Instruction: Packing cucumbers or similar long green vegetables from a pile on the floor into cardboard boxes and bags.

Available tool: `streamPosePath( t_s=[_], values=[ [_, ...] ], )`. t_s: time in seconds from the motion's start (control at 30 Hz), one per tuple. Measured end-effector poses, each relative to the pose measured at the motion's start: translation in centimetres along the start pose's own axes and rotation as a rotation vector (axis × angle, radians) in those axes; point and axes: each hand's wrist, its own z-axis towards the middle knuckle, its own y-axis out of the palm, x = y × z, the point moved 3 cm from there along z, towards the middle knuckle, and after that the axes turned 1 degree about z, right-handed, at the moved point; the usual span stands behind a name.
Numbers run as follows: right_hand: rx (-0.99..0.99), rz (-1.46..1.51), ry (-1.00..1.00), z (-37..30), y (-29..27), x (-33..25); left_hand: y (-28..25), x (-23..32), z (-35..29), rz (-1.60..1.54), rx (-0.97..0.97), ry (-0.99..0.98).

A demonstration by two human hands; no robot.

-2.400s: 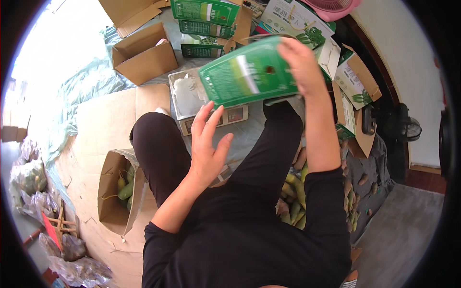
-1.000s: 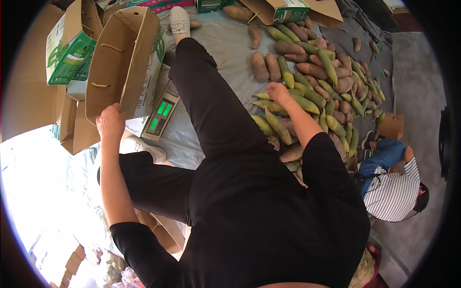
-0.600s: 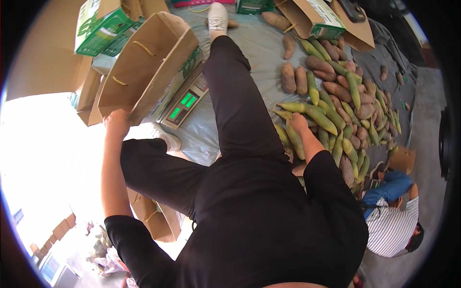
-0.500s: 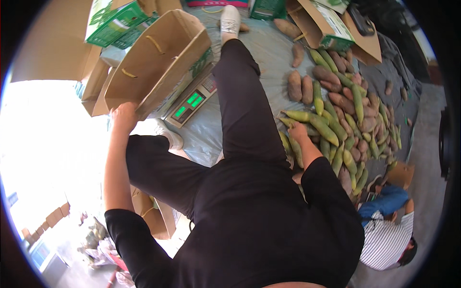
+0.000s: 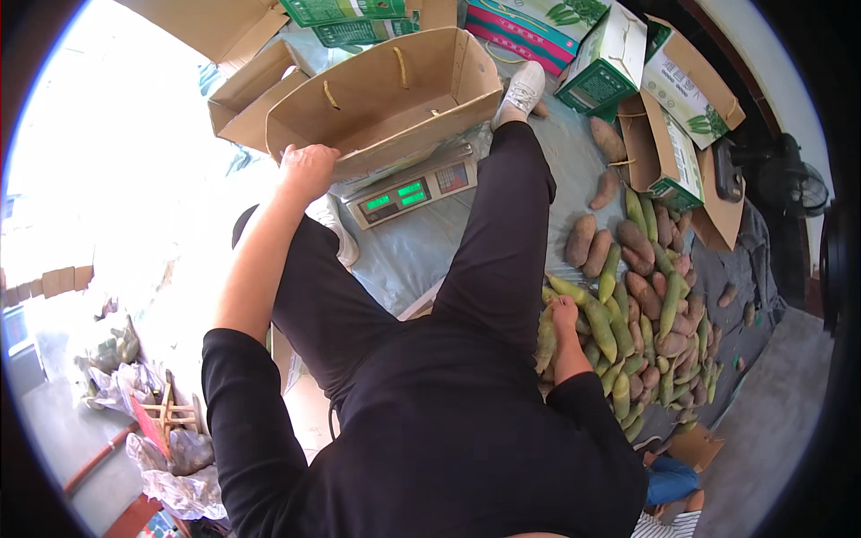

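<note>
My left hand [image 5: 309, 170] is closed over the near left edge of an open, long cardboard box [image 5: 377, 121] with yellow cord handles. Part of the inside shows; I see no vegetables in it. The box rests on a digital scale [image 5: 417, 193] with green lit displays, between my feet. On my right, my right hand [image 5: 563, 314] has its fingers closed at a green radish [image 5: 545, 341] at the near left side of a heap. Long green radishes [image 5: 601, 327] and reddish-brown tubers [image 5: 643, 294] lie mixed there.
Green and white cartons [image 5: 603, 67] and another open box [image 5: 652, 148] stand beyond the heap, near a black fan [image 5: 794, 179]. More cardboard [image 5: 256, 94] lies at the far left. Plastic bags [image 5: 175, 480] lie low left; another person [image 5: 673, 484] is at the lower right.
My view has turned, so the box and scale appear farther right and more level. My left hand stays on the box's edge; my right hand stays at the heap's near side.
</note>
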Motion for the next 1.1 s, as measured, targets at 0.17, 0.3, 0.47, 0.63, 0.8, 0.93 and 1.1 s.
streamPosePath(
  t_s=[0.17, 0.3, 0.47, 0.63, 0.8, 0.93, 1.1],
  values=[
    [-0.023, 0.297, -0.035, -0.1, -2.8, -4.8, 0.1, -0.4, -0.3, -0.048, 0.049, -0.001],
    [0.071, 0.482, 0.055, -0.7, -5.7, -12.1, -0.3, -0.3, -0.6, -0.106, 0.076, 0.039],
    [0.01, 0.575, -0.265, 0.4, -7.5, -20.4, 0.3, -0.1, -0.1, -0.153, 0.047, 0.112],
    [-0.029, 0.49, -0.684, -3.4, -8.2, -37.4, -0.1, 0.1, -0.2, -0.207, 0.036, 0.108],
    [-0.252, 0.612, -0.936, -6.8, -7.8, -51.8, -0.4, -0.2, -0.7, -0.115, 0.032, 0.076],
    [-0.485, 0.765, -1.083, -8.4, -5.4, -59.7, -0.6, -0.1, -0.4, -0.118, 0.032, 0.079],
    [-0.886, 0.912, -0.783, -8.6, 3.0, -62.5, 0.1, -0.7, -0.1, -0.195, 0.089, 0.1]
  ],
)
